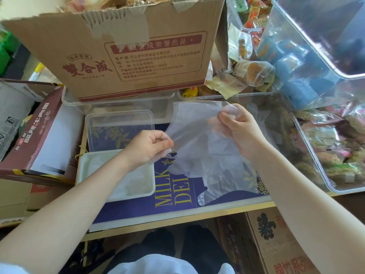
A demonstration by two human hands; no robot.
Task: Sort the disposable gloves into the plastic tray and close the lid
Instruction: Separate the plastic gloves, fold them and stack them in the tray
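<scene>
Glove [199,143] (clear, crinkled film) hangs pinched between left hand [147,148] and right hand [240,130].

Clear glove [199,143], navy gold-flowered box [138,206]

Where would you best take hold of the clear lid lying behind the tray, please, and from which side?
Probably by the lid's near right corner, coming from the right with the fingers over its raised rim. It lies flat and thin, so only the rim gives purchase. The cardboard box overhangs its far edge and the tray sits against its near edge, while the right side lies open. Both hands now hold a glove.
</scene>
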